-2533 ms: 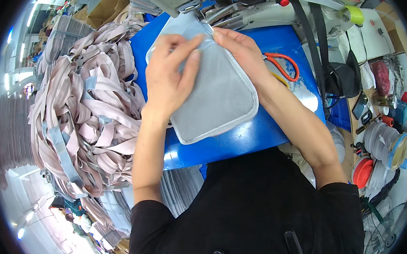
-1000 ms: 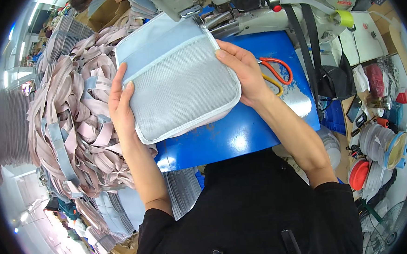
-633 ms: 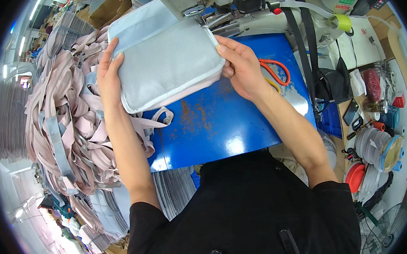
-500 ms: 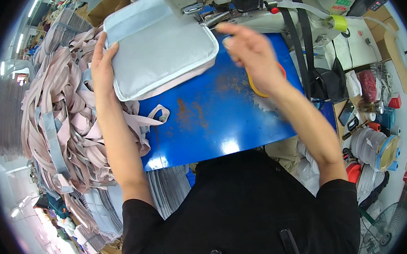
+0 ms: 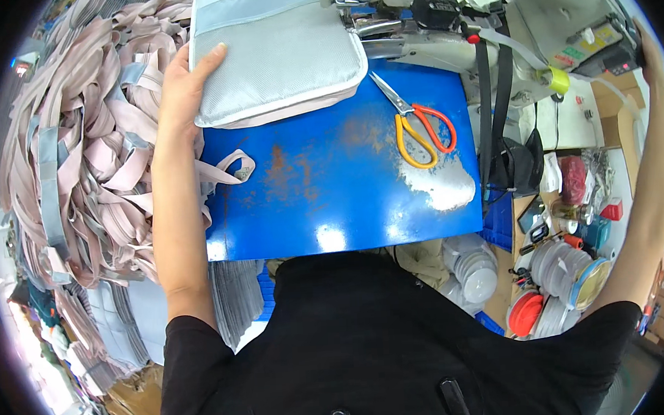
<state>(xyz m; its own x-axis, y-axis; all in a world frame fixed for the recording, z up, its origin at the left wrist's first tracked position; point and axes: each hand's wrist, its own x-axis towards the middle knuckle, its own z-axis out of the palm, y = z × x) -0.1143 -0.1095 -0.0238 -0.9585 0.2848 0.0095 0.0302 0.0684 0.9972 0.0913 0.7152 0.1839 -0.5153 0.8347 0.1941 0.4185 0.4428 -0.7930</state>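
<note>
My left hand point(image 5: 191, 83) grips the left edge of a light grey mesh-fronted fabric pouch point(image 5: 278, 66) with a pale blue band and white binding, lying at the sewing machine head point(image 5: 357, 0). My right hand point(image 5: 645, 47) reaches to the far upper right, at the dark control box point(image 5: 604, 58) on the machine; its fingers are mostly hidden at the rim of the picture. Orange and yellow scissors point(image 5: 424, 133) lie open to view on the blue work surface point(image 5: 331, 185), below the machine arm point(image 5: 429, 49).
A tangled heap of pink-grey straps point(image 5: 94, 169) crowds the left, with stacked grey fabric pieces point(image 5: 126, 326) below. Black straps point(image 5: 486, 114) hang at the right. Beyond are tape rolls point(image 5: 556, 266), a red dish point(image 5: 525, 313) and assorted small items on a bench.
My right hand has left the pouch and moved to the far upper right. The scissors are now uncovered. The pouch, still in my left hand, sits higher in the picture than a second ago.
</note>
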